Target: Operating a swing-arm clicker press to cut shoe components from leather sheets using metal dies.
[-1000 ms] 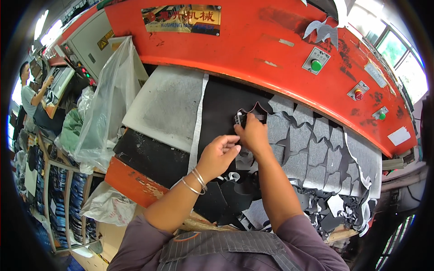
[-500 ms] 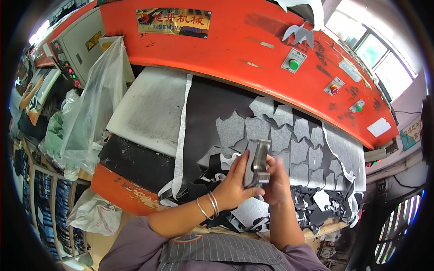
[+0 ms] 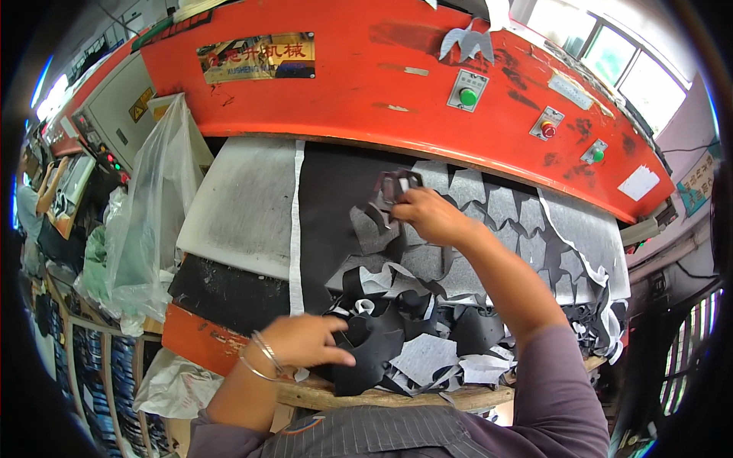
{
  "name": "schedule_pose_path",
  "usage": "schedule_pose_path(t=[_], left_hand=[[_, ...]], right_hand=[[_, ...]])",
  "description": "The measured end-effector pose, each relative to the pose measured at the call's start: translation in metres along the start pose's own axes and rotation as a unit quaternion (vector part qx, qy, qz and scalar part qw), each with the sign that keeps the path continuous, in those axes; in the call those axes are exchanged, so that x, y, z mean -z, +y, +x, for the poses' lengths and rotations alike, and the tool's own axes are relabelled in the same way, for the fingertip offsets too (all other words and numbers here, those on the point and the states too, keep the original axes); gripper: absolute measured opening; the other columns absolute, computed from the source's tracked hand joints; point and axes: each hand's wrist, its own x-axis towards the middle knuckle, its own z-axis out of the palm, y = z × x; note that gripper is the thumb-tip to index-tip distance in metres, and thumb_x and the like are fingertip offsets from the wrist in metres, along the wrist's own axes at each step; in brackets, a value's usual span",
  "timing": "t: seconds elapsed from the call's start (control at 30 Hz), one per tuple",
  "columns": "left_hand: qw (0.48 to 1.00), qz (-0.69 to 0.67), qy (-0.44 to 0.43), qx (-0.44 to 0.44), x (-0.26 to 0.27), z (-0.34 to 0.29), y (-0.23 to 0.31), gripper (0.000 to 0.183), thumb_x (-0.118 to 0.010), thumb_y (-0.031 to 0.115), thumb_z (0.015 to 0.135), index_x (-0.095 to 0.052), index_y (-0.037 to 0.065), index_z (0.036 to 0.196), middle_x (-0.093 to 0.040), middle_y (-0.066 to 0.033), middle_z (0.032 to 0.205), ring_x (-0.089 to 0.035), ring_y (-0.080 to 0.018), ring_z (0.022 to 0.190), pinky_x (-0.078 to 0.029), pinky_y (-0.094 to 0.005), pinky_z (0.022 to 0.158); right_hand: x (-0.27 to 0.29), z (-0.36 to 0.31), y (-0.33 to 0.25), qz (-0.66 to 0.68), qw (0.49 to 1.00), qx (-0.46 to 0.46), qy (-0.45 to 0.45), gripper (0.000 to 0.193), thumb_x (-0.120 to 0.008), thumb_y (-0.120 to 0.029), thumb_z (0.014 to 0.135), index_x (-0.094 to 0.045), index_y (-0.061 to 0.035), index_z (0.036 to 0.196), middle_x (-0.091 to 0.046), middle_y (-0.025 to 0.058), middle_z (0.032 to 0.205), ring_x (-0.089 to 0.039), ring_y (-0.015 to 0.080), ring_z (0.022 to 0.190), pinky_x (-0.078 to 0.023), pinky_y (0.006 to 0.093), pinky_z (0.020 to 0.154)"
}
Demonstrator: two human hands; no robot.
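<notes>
My right hand [image 3: 429,215] reaches out over the far part of the black sheet [image 3: 336,183] and grips a cutting die [image 3: 395,185], a dark metal frame, by its near edge. Close below the die, a grey cut-out gap [image 3: 372,233] breaks the sheet, with more such shapes to its right. Nearer to me, my left hand [image 3: 299,341] hovers with its fingers apart and nothing in it. Beside its fingertips lie black scraps [image 3: 374,359], heaped along the front edge with white-backed pieces [image 3: 426,359] among them.
A red press beam [image 3: 343,95] with green and red buttons spans the back. The pale cutting board [image 3: 240,206] shows left of the sheet. Clear plastic bags [image 3: 149,214] hang at the left, and a wooden ledge [image 3: 321,395] runs along the front. Another person [image 3: 38,202] works far left.
The cutting die has gone from between both hands to the far part of the sheet in my right hand. My left hand has let go of it and moved left and nearer.
</notes>
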Motion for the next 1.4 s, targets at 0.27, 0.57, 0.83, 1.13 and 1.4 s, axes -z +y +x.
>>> schedule_pose_path(t=[0.27,0.57,0.83,1.13,1.4], left_hand=[[0.926,-0.026,0.376,-0.014,0.064,0.121,-0.03,0.069,-0.076,0.032,0.077,-0.048,0.0,0.131,-0.056,-0.0213,0.126,-0.055,-0.0325,0.115,-0.045,-0.0385,0.096],[0.88,0.048,0.472,0.028,0.077,0.252,-0.046,0.088,-0.074,0.039,0.076,-0.033,-0.001,0.142,-0.043,-0.0246,0.14,-0.037,-0.0328,0.135,-0.021,-0.0454,0.113],[0.884,0.027,0.467,0.016,0.086,0.267,-0.055,0.083,-0.072,0.034,0.078,-0.031,0.001,0.143,-0.049,-0.0232,0.135,-0.043,-0.0325,0.129,-0.019,-0.0451,0.114],[0.908,0.005,0.419,0.022,0.092,0.256,-0.035,0.09,-0.075,0.033,0.075,-0.028,-0.001,0.144,-0.04,-0.0246,0.143,-0.037,-0.0335,0.135,-0.019,-0.0465,0.114],[0.846,-0.189,0.489,-0.096,0.093,0.209,0.012,0.043,-0.07,0.028,0.083,-0.061,-0.002,0.113,-0.065,-0.0205,0.111,-0.065,-0.0269,0.101,-0.051,-0.0359,0.086]], right_hand=[[-0.063,0.076,0.055,-0.118,0.993,0.021,-0.018,0.025,-0.054,-0.008,0.081,-0.068,-0.0155,0.101,-0.061,0.0139,0.1,-0.057,0.0312,0.104,-0.041,0.0405,0.095],[-0.112,0.046,0.057,0.048,0.903,-0.336,0.263,0.06,-0.069,-0.027,0.081,-0.048,-0.0001,0.13,-0.056,0.02,0.126,-0.05,0.0349,0.119,-0.029,0.051,0.103],[-0.117,0.053,0.071,0.02,0.913,-0.309,0.266,0.051,-0.063,-0.023,0.085,-0.05,-0.0017,0.129,-0.061,0.0197,0.116,-0.051,0.03,0.119,-0.03,0.0508,0.102],[-0.103,0.039,0.072,0.03,0.923,-0.314,0.222,0.063,-0.063,-0.029,0.086,-0.042,0.0013,0.136,-0.055,0.0213,0.125,-0.047,0.0302,0.125,-0.027,0.0499,0.106],[0.02,-0.099,0.1,0.329,0.785,-0.294,0.434,0.065,-0.067,-0.038,0.088,-0.046,0.0015,0.135,-0.051,0.021,0.135,-0.047,0.0321,0.127,-0.035,0.0404,0.106]])
